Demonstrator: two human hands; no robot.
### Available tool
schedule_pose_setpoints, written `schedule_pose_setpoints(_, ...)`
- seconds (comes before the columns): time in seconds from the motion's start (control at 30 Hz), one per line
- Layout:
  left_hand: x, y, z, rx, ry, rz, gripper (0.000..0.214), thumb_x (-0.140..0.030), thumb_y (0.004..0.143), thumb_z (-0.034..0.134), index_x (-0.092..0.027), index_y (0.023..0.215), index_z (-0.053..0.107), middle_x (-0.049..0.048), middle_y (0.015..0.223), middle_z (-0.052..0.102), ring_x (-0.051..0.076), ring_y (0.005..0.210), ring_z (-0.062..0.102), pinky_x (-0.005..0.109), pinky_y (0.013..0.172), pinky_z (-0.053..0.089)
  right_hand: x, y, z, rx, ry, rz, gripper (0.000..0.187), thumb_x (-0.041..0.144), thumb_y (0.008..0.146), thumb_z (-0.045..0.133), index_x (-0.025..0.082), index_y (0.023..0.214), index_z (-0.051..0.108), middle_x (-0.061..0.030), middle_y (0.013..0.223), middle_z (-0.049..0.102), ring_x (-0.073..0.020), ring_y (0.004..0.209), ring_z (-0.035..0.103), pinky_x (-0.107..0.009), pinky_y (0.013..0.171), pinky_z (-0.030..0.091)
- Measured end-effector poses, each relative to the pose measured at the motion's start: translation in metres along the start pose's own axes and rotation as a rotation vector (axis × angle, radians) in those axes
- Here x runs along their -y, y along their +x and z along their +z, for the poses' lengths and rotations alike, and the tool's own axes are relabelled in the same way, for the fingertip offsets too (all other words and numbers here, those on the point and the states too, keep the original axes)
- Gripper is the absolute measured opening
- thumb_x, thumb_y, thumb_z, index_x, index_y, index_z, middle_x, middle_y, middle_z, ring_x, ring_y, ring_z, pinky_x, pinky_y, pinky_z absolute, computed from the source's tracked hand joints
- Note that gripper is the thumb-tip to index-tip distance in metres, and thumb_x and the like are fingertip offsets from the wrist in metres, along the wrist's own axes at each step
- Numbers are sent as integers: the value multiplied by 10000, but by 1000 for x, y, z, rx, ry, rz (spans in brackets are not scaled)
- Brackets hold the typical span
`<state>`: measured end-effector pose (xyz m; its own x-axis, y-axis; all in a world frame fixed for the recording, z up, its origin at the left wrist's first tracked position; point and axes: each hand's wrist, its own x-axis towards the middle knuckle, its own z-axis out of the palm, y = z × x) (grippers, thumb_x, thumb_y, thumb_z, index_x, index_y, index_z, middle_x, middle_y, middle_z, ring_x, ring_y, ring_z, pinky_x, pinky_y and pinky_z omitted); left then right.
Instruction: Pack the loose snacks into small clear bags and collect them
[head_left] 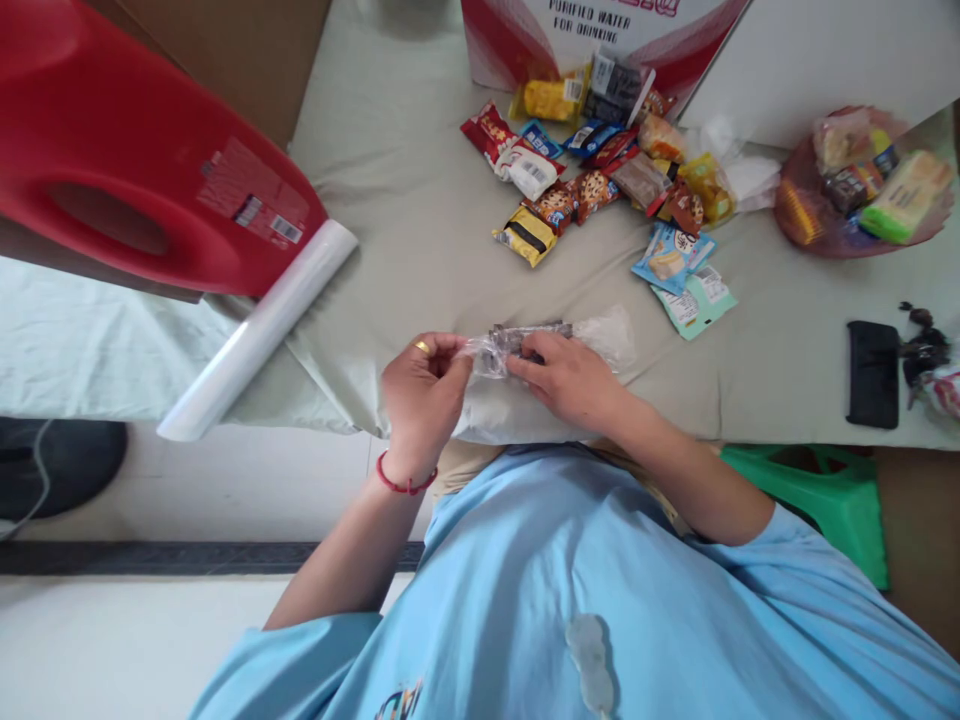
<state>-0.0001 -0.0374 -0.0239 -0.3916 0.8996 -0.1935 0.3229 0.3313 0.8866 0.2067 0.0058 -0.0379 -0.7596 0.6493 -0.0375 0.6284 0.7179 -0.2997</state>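
Note:
A dark, flat item (531,330) in clear plastic wrapping lies near the front edge of the cloth-covered table; what it is exactly I cannot make out. My left hand (429,385), with a gold ring and a red bracelet at the wrist, pinches the gathered left end of the clear plastic (480,350). My right hand (568,377) rests on the dark item, its fingers bent over the wrapping. Past the right hand, loose clear plastic (613,335) spreads out on the cloth.
Several wrapped snacks (555,205) lie scattered ahead, before a water carton (585,45). At right are a pink bowl of snacks (795,235) and a black phone (872,375). A white plastic roll (259,335) leans by a big red jug (247,190) on the left.

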Motion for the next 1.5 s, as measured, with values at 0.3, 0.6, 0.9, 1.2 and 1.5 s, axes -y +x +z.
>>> schedule_pose_setpoints(0.3,-2,-5,59,212,301,466,498,-130,874,513,-146,1336,699,143,1283,692,269,1196,683,429,1074,565,-10,-28,19,-147,434,-72,282,278,1065,553,226,1220,782,-162,1326,694,-295,1195,621,-487,1042,539)
schedule_pose_setpoints(0.6,-8,-11,71,238,769,505,563,-175,967,537,-155,1527,596,227,1460,628,398,1276,587,551,1034,481,-54,-42,11,-525,125,516,348,386,958,690,224,1263,731,-205,1378,631,-399,1325,527,-626,1136,447)
schedule_pose_setpoints(0.9,6,-9,75,170,718,607,514,-208,1079,405,-217,1558,592,193,1454,681,375,1305,588,555,1035,422,-43,-19,-25,-438,569,475,240,481,1021,644,246,973,643,-5,759,643,-192,675,606,-323,669,486)
schedule_pose_setpoints(1.2,22,14,28,358,368,623,402,-124,840,552,-154,1180,763,140,1388,727,315,1307,669,481,1140,531,-7,67,7,-190,210,273,236,198,1099,454,189,1112,690,-121,1127,692,-248,1008,649,-360,896,516)
schedule_pose_setpoints(1.5,55,-1,-33,-75,95,295,264,-127,848,551,-199,930,791,38,997,811,187,967,761,343,940,594,16,55,0,-49,-52,189,513,337,993,746,116,1427,586,-221,1357,615,-365,1235,562,-471,986,496)
